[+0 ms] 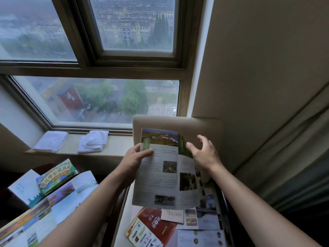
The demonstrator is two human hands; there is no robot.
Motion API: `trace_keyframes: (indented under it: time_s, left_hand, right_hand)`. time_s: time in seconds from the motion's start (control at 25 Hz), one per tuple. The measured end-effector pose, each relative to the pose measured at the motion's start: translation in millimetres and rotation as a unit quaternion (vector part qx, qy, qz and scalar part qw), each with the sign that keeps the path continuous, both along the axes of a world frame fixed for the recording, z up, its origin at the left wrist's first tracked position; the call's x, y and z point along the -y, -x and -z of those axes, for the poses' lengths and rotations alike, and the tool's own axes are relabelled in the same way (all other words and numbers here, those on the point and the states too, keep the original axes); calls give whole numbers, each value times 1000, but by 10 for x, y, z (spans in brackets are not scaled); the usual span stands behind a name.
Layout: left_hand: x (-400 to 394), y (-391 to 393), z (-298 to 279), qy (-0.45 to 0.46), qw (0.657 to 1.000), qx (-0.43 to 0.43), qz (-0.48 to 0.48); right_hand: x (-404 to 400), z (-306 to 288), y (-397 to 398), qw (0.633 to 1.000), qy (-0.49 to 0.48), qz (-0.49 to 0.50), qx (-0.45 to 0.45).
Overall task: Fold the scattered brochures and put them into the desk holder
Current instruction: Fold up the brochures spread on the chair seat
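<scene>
I hold an unfolded brochure (165,172) with photos and grey text up in front of me, above a chair seat. My left hand (137,157) pinches its upper left edge, thumb on the front. My right hand (204,154) hovers at the brochure's upper right panel with fingers spread, not clearly gripping it. More brochures lie on the chair seat below: a red one (156,223) and pale ones (201,234). Several others are spread on the dark table at left, with a green folded one (57,175) on top. No desk holder is visible.
A beige chair (178,123) stands ahead with its back toward the window. Two folded white towels (51,141) (94,141) rest on the windowsill. A curtain (293,157) hangs at right beside the wall.
</scene>
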State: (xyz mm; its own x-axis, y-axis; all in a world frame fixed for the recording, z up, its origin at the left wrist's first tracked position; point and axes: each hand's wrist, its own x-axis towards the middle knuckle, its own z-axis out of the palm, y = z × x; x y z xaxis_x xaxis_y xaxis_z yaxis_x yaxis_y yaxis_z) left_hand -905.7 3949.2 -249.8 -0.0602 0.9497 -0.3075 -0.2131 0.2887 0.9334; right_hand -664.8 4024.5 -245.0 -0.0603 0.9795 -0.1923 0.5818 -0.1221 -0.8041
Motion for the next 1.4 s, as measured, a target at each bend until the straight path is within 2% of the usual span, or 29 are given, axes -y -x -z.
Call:
trace_keyframes:
  time_s: [0.12, 0.2, 0.24, 0.28, 0.4, 0.52, 0.56, 0.6, 0.64, 0.72, 0.92, 1.0, 1.12, 1.24, 1.32, 1.4]
  left_hand:
    - [39, 268, -107, -21, 988, 140, 67]
    - [82, 490, -154, -41, 979, 176, 91]
    - [102, 598, -160, -37, 981, 168, 90]
    - [125, 686, -148, -24, 987, 140, 76]
    - [162, 813, -25, 36, 999, -18, -17]
    - [176, 801, 149, 47, 978, -164, -118]
    - [189, 742, 181, 40, 969, -206, -128]
    - [210, 649, 204, 28, 963, -234, -132]
    - [235, 513, 220, 13, 962, -241, -128]
    - [290, 130, 210, 0, 978, -186, -97]
    - [393, -536, 221, 11, 996, -76, -42]
    - [417, -562, 234, 4, 995, -98, 7]
    - [377, -353, 254, 28, 992, -123, 24]
    - [318, 73, 230, 77, 997, -27, -12]
    - [326, 358, 224, 98, 995, 36, -2]
    - [355, 571, 260, 108, 992, 68, 18]
  right_hand:
    - [-15, 208, -150, 992, 83, 38, -87]
    - [-16, 369, -228, 971, 167, 40, -165]
    - [5, 459, -232, 947, 228, 15, -225]
    - [59, 522, -211, 915, 278, -14, -293]
    - [258, 466, -42, 833, 330, -41, -441]
    - [322, 371, 152, 777, 359, -32, -516]
    - [340, 320, 225, 769, 361, -26, -526]
    - [356, 284, 305, 777, 357, -10, -519]
    - [376, 263, 392, 799, 343, 9, -494]
    - [441, 248, 576, 849, 312, 30, -425]
    - [584, 319, 860, 883, 277, 123, -359]
    - [568, 350, 855, 895, 263, 143, -331]
    - [533, 387, 751, 902, 256, 134, -320]
    - [488, 473, 514, 903, 280, 109, -309]
    - [478, 561, 343, 884, 319, 77, -332]
    - [521, 629, 250, 849, 361, 42, -385]
